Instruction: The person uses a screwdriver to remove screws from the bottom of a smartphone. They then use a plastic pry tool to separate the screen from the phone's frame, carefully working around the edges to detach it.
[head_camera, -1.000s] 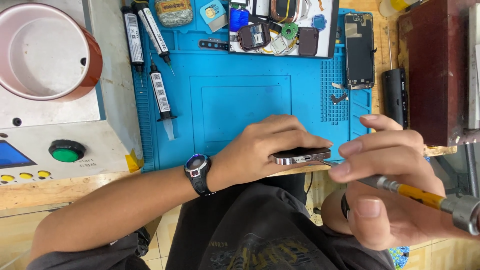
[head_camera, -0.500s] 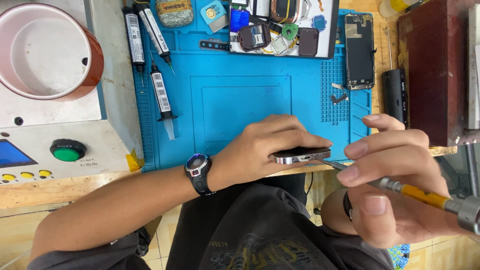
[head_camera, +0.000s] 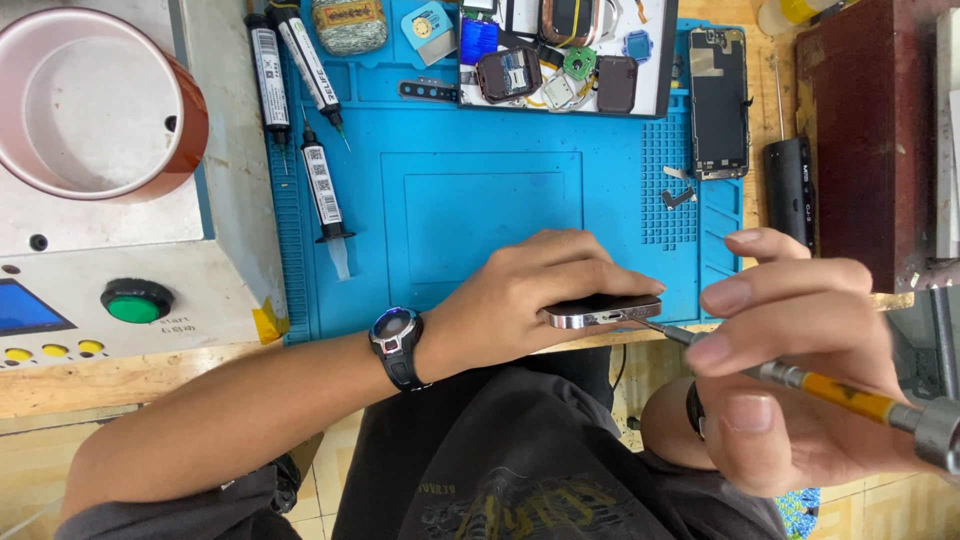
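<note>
My left hand lies over a silver-edged phone at the near edge of the blue work mat, pressing it down; a black watch sits on that wrist. My right hand grips a screwdriver with a yellow and metal handle. Its thin tip touches the phone's bottom end, near the right corner. Most of the phone is hidden under my left fingers.
A tray of small phone parts and a bare phone screen lie at the mat's far side. Three syringes of glue rest at the left. A grey machine with a green button and round pot stands left. A dark red box stands right.
My right hand has shifted slightly right and back, and the screwdriver tip now meets the phone's end. My left hand stays on the phone.
</note>
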